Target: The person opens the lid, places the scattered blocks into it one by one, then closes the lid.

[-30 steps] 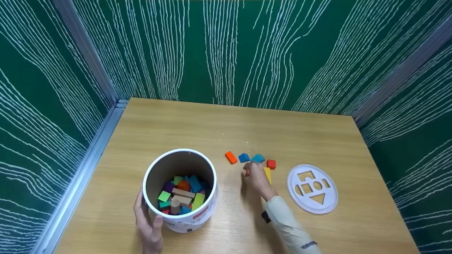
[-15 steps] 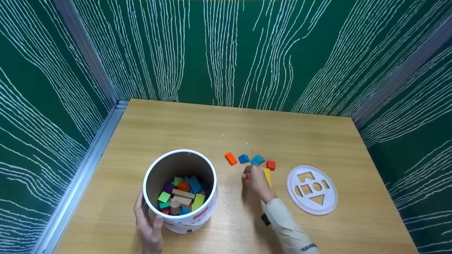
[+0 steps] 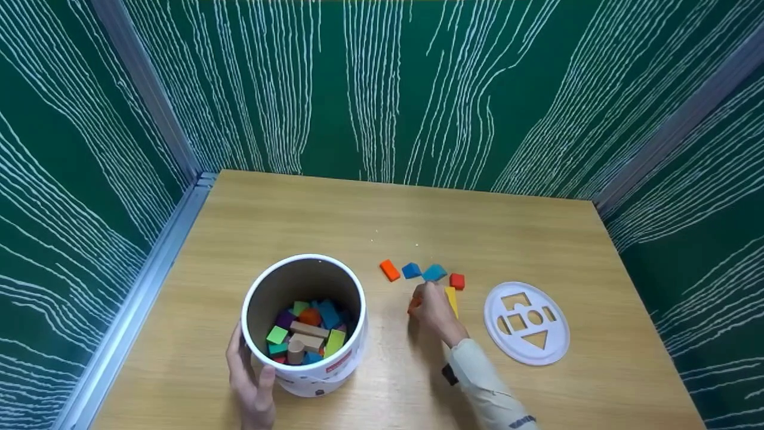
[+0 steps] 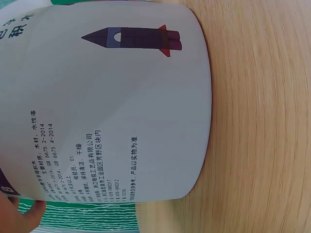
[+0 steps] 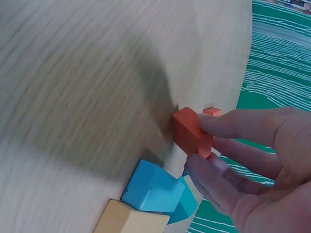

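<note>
Orange block — pinched in the right hand

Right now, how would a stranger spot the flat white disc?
Start at the wooden table. Right of the white bucket, past the right hand, the flat disc lies on it. Unlike the coloured blocks nearby, it is pierced in several shapes.

White bucket with a dark rocket print; orange-red held block; orange block, blue block, teal block, red block, yellow block; white lid; green walls with wavy white lines; tan wood-grained surface.
</note>
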Tool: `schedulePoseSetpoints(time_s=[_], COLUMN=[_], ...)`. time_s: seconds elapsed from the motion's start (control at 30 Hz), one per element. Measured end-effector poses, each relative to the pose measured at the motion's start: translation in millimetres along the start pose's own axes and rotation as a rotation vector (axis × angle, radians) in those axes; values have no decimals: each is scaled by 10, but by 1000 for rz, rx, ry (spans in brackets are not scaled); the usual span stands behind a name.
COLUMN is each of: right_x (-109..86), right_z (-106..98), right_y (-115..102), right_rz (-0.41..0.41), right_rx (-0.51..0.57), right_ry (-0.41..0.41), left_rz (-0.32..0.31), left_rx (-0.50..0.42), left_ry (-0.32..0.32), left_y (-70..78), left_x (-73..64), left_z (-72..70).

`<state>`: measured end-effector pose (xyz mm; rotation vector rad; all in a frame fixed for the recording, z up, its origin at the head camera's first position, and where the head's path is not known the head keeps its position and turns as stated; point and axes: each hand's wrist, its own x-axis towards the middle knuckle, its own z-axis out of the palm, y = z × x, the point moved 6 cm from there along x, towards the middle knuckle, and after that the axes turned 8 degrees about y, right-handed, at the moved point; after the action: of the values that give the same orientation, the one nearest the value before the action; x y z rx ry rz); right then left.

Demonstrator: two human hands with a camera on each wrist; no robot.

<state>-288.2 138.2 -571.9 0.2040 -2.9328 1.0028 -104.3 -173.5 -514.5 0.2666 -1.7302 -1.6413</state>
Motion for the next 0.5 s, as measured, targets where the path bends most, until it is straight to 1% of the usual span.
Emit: schedulePoseSetpoints(time_s=[0.13, 0.27, 0.4, 0.5], right_x=[-17, -29, -39, -57], right_z=[-35, -120, -232, -326], right_y=[-9, -56, -152, -236], right_rz=[38, 76, 43, -12], right_rx=[22, 43, 37, 29], right_ry=[-10, -16, 26, 79], left_rz=[2, 7, -7, -28], left_rx=[-1, -6, -10, -14], left_ry=[4, 5, 2, 1], left_y=[-19, -15, -10, -13], left_x=[-1, -5, -7, -5], left_z=[-3, -3, -5, -5])
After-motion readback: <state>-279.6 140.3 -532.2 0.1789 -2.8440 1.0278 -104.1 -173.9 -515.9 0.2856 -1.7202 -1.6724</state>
